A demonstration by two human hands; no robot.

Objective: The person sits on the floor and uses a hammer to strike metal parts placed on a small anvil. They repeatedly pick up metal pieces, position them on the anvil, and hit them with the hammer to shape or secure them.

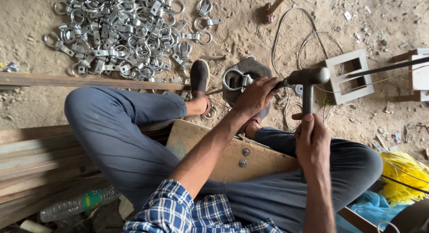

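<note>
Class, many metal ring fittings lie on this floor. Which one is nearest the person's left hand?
The ring fitting on the dark block, just beside the left hand. It sits alone there; the others lie heaped in the pile farther away.

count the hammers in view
1: the hammer is gripped by its handle in the right hand, head raised above the metal ring piece held by the left hand. No others show.
</note>
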